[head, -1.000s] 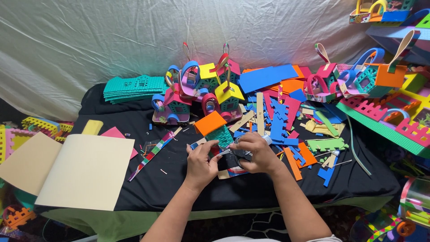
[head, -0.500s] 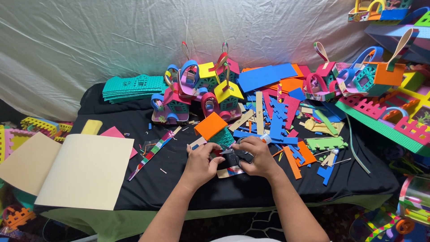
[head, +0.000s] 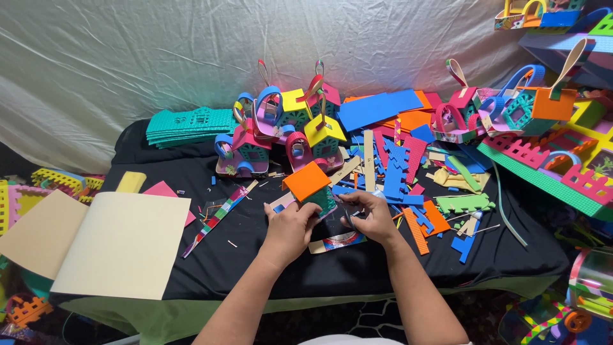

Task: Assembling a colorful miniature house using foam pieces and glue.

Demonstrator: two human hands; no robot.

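My left hand (head: pixel 288 225) grips the side of a small foam house (head: pixel 313 188) with an orange roof and green walls, standing on the black table (head: pixel 255 268). My right hand (head: pixel 369 216) is closed on the house's other side, fingers pinching at its lower edge, over a printed foam strip (head: pixel 338 243) lying flat beneath. Both hands sit at the table's middle, close together.
Finished foam houses (head: pixel 281 121) stand behind. Loose foam pieces (head: pixel 408 172) in many colours lie to the right. A teal foam stack (head: pixel 188 124) is at back left, cream sheets (head: pixel 121 243) at the left, a multicoloured strip (head: pixel 214 220) beside them. More foam models (head: pixel 543 121) fill the right.
The hands shifted slightly and the orange-roofed house now stands more upright between them. Nothing else on the table moved.
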